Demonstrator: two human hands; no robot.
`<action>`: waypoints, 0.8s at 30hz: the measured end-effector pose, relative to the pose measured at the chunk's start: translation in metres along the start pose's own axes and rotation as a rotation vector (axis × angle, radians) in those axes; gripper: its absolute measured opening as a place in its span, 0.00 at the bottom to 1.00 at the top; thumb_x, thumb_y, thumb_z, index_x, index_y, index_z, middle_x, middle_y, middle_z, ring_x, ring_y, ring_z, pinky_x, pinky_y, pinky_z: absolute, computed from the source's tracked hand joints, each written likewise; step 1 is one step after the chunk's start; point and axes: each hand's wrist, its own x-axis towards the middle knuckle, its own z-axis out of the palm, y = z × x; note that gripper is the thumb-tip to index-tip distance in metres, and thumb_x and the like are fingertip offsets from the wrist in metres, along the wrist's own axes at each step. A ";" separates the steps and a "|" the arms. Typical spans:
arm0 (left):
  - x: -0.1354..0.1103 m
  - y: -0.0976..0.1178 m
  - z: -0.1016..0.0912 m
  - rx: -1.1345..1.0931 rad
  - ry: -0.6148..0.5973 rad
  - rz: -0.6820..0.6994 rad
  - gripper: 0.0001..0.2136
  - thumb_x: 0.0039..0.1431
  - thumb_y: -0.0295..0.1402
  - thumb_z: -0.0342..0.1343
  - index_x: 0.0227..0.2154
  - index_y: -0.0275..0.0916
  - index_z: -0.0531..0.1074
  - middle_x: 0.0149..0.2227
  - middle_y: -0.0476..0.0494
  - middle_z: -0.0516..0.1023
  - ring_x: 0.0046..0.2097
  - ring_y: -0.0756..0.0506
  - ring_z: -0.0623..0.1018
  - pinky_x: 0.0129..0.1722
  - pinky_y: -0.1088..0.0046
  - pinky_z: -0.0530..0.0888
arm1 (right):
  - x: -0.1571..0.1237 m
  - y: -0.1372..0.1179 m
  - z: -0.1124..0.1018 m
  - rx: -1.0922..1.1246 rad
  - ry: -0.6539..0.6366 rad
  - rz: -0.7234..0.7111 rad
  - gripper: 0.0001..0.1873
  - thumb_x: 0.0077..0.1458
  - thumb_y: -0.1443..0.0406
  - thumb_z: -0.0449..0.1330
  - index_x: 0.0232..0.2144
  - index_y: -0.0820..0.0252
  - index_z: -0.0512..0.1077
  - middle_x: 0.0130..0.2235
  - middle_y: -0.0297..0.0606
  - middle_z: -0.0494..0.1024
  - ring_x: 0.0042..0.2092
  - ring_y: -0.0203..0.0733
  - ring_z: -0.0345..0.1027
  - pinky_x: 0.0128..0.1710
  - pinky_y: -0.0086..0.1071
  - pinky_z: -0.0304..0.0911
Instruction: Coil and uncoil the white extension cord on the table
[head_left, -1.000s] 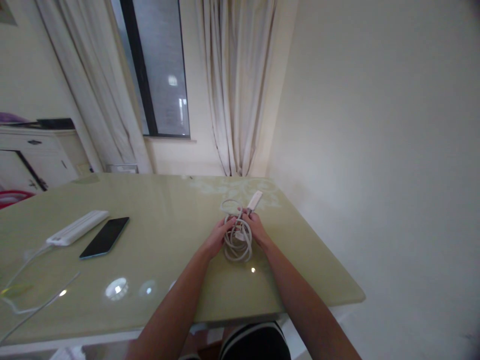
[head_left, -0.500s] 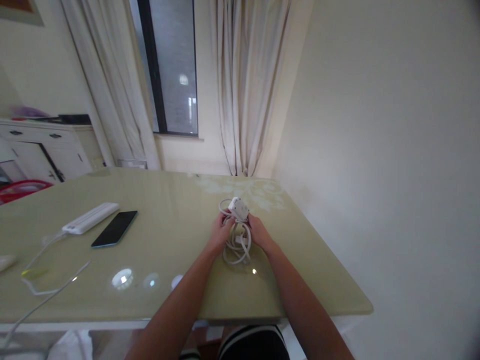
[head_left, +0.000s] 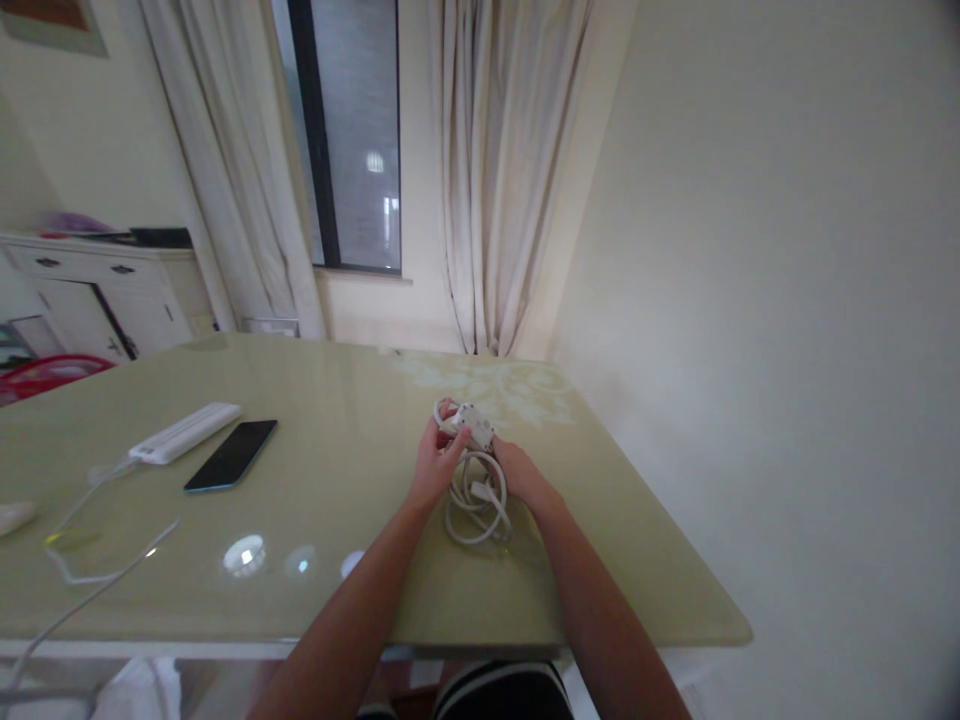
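Observation:
A white extension cord with a small socket block is held between both hands over the table. My left hand closes on the block's left side, thumb lying on its upper face and fingers by a small cable loop. My right hand grips the block's lower right end, with most of its fingertips hidden behind it. Below the block, the coiled cable hangs between the wrists, and a white plug shows inside the loops.
On the left of the pale green table lie a white power strip with its cable, a black phone and a loose white cable. A wall borders the right side. Curtains and a window stand behind.
The block has tilted and dropped slightly. My left thumb now rests on its face, with the left fingers raised behind. The cable coil has swung a little lower. The view has shifted slightly.

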 end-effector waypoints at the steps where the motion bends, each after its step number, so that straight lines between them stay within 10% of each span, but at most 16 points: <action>1: 0.000 0.000 0.000 0.026 0.012 0.011 0.34 0.58 0.46 0.64 0.65 0.42 0.65 0.58 0.36 0.74 0.39 0.48 0.78 0.40 0.72 0.77 | 0.000 -0.002 0.000 -0.006 -0.030 -0.025 0.10 0.45 0.63 0.71 0.33 0.55 0.78 0.31 0.38 0.83 0.32 0.45 0.73 0.35 0.30 0.64; 7: 0.005 -0.006 -0.005 0.096 0.054 -0.013 0.30 0.61 0.40 0.59 0.66 0.40 0.64 0.57 0.37 0.75 0.32 0.51 0.74 0.33 0.74 0.74 | 0.003 -0.017 0.010 0.048 -0.063 -0.117 0.14 0.56 0.64 0.58 0.42 0.57 0.80 0.44 0.39 0.84 0.43 0.48 0.74 0.50 0.39 0.67; 12: 0.010 -0.015 -0.009 0.164 0.045 0.042 0.29 0.60 0.32 0.56 0.65 0.38 0.66 0.58 0.34 0.73 0.47 0.42 0.78 0.44 0.67 0.76 | 0.002 -0.014 0.015 0.085 0.037 -0.121 0.23 0.52 0.68 0.60 0.51 0.55 0.78 0.50 0.40 0.82 0.50 0.49 0.74 0.54 0.40 0.67; 17: 0.007 -0.011 -0.011 0.567 0.099 0.255 0.27 0.56 0.26 0.55 0.60 0.40 0.72 0.57 0.34 0.75 0.60 0.36 0.71 0.63 0.53 0.64 | 0.000 -0.010 0.012 -0.121 0.014 -0.129 0.29 0.56 0.66 0.60 0.60 0.59 0.73 0.54 0.47 0.79 0.52 0.51 0.73 0.56 0.43 0.66; 24: -0.010 0.007 -0.006 1.009 -0.027 0.435 0.23 0.58 0.29 0.58 0.57 0.47 0.75 0.63 0.39 0.70 0.64 0.33 0.66 0.62 0.50 0.64 | -0.001 -0.015 0.017 -0.149 -0.131 -0.169 0.21 0.64 0.61 0.58 0.56 0.57 0.75 0.50 0.44 0.81 0.50 0.48 0.73 0.55 0.41 0.67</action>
